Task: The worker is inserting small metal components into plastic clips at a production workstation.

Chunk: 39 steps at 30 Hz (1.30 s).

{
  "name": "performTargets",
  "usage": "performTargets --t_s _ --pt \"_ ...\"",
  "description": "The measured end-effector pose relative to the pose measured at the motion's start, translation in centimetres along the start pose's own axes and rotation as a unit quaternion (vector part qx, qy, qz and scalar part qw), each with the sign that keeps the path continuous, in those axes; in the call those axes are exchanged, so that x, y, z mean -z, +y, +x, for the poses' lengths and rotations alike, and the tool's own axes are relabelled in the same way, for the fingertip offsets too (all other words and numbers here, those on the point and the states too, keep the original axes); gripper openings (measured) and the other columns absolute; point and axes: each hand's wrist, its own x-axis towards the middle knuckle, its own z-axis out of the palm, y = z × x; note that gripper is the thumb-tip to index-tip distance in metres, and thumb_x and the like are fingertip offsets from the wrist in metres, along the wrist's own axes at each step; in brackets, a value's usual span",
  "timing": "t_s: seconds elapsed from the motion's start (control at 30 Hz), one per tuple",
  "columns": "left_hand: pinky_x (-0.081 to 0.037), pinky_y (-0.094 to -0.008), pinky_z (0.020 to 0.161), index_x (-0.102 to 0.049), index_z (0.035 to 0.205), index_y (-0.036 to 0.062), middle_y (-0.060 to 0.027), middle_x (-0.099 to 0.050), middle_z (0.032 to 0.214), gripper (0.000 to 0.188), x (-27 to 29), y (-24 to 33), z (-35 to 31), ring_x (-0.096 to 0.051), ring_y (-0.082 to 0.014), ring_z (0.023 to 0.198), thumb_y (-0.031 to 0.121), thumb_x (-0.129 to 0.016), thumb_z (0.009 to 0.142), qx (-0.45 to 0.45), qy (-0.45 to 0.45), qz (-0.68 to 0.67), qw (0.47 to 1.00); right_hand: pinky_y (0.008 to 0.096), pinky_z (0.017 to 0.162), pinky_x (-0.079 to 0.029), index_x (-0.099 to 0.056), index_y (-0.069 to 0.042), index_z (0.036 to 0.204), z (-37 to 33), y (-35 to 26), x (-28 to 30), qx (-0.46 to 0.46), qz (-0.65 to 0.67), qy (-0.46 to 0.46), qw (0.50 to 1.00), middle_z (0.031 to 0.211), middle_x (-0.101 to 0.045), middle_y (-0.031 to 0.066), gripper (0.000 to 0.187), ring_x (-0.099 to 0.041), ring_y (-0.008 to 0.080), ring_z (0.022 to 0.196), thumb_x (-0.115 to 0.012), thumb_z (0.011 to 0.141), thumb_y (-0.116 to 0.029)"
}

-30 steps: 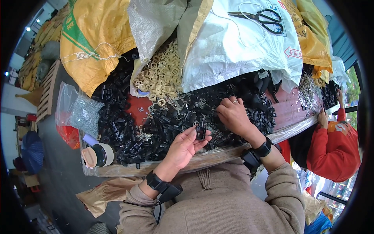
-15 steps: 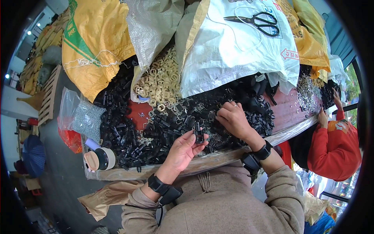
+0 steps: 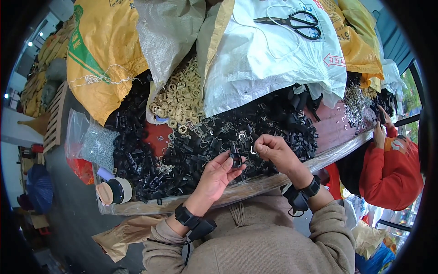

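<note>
My left hand holds a small black plastic fitting upright between thumb and fingers, above the pile of black parts. Just to its right, my right hand pinches a shiny U-shaped metal clip; a short gap separates clip and fitting. Beneath both hands lies a heap of similar black plastic parts, with loose metal clips strewn among them. Beyond it, beige ring-shaped pieces spill from the mouth of a sack.
Black-handled scissors rest on a white sack at the back. A lidded jar stands at the left corner, beside a bag of small grey pieces. At the right, a person in red works at the same table.
My right hand has lifted from the pile and drawn closer to me, with the metal clip now showing at its fingertips. The left hand still holds the black fitting, turned slightly.
</note>
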Motion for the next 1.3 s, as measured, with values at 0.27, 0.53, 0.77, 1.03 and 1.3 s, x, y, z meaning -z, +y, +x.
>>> performTargets --t_s 0.27,0.53,0.77,1.03,1.3 --pt "-0.045 -0.0278 0.081 -0.042 0.116 0.0033 -0.01 -0.055 0.103 0.036 -0.4 -0.5 0.2 -0.055 -0.0192 0.094 0.015 -0.052 0.083 -0.028 -0.014 -0.006 0.999 0.0169 0.048 -0.028 -0.051 -0.003 0.074 -0.7 0.1 -1.4 0.072 -0.123 0.039 0.989 0.063 -0.042 -0.006 0.017 -0.035 0.0016 0.056 -0.053 0.083 -0.018" --pt "-0.042 -0.03 0.085 -0.041 0.116 0.0022 -0.0087 -0.055 0.104 0.04 -0.9 -0.9 -0.1 -0.052 -0.0177 0.098 0.017 -0.055 0.081 -0.07 -0.043 -0.012 0.997 0.0163 0.05 -0.029 -0.05 -0.004 0.077 -1.7 0.3 -3.4 0.119 -0.106 0.066 0.985 0.064 -0.044 -0.0059 0.016 -0.036 0.0007 0.058 -0.051 0.085 -0.018" --pt "-0.043 -0.0309 0.085 -0.039 0.118 0.0003 -0.0122 -0.055 0.102 0.049 -0.8 -0.4 -0.4 -0.053 -0.0213 0.097 0.022 -0.057 0.079 -0.052 -0.075 -0.025 0.996 0.0166 0.053 -0.034 -0.051 -0.003 0.083 -1.8 0.3 -2.8 0.025 -0.003 0.03 0.999 0.069 -0.049 -0.0055 0.01 -0.04 0.001 0.062 -0.052 0.084 -0.013" --pt "-0.047 -0.0289 0.079 -0.04 0.118 0.0042 -0.0113 -0.055 0.101 0.046 -0.7 -0.3 -0.5 -0.056 -0.0208 0.091 0.022 -0.057 0.079 -0.017 -0.06 -0.034 0.997 0.0163 0.053 -0.034 -0.051 -0.002 0.079 -1.9 0.5 -2.3 0.076 -0.037 0.007 0.996 0.072 -0.046 -0.0049 0.01 -0.04 0.0008 0.062 -0.054 0.082 -0.011" --pt "-0.049 -0.0264 0.074 -0.036 0.118 0.0049 -0.0087 -0.054 0.102 0.044 -1.0 -1.0 -0.3 -0.057 -0.0199 0.088 0.014 -0.056 0.08 -0.017 -0.025 -0.033 0.999 0.0189 0.05 -0.031 -0.05 -0.001 0.072 -2.3 -1.5 -3.0 0.201 -0.209 0.044 0.956 0.069 -0.046 0.0007 0.009 -0.042 0.0067 0.059 -0.056 0.078 -0.006"
